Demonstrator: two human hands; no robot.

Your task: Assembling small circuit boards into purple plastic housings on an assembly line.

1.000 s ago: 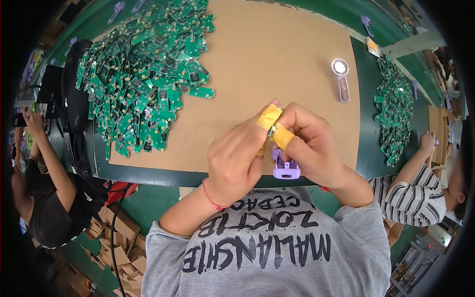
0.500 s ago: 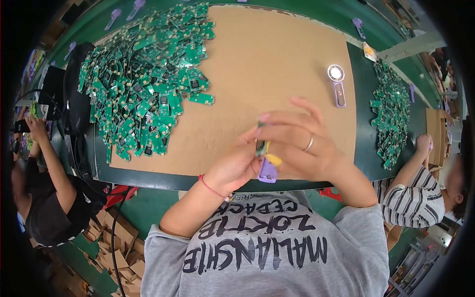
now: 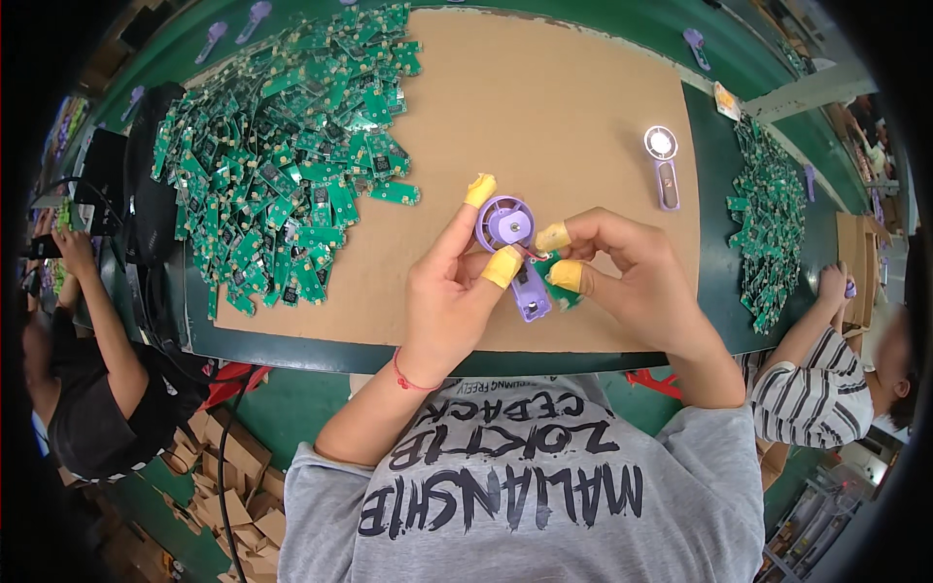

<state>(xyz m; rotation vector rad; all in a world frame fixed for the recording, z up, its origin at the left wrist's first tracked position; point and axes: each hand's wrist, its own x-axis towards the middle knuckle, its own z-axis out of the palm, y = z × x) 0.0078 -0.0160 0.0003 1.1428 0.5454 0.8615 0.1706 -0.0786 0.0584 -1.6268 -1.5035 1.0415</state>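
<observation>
My left hand, with yellow tape on its fingertips, grips a purple handheld fan housing above the cardboard sheet's near part. The round head of the housing points away from me, and its open handle comes toward me. My right hand, also taped at thumb and forefinger, pinches a small green circuit board just right of the handle. Thin wires run between board and housing. Part of the board is hidden by my right thumb.
Left on the cardboard lies a large heap of green circuit boards; a smaller heap is at the right. Another purple fan rests on the cardboard's right side. Co-workers sit left and right; cardboard pieces lie on the floor.
The fan housing has turned so its round head now shows on the far side. My right hand has drawn back to the right, with the green board now beside the handle.
</observation>
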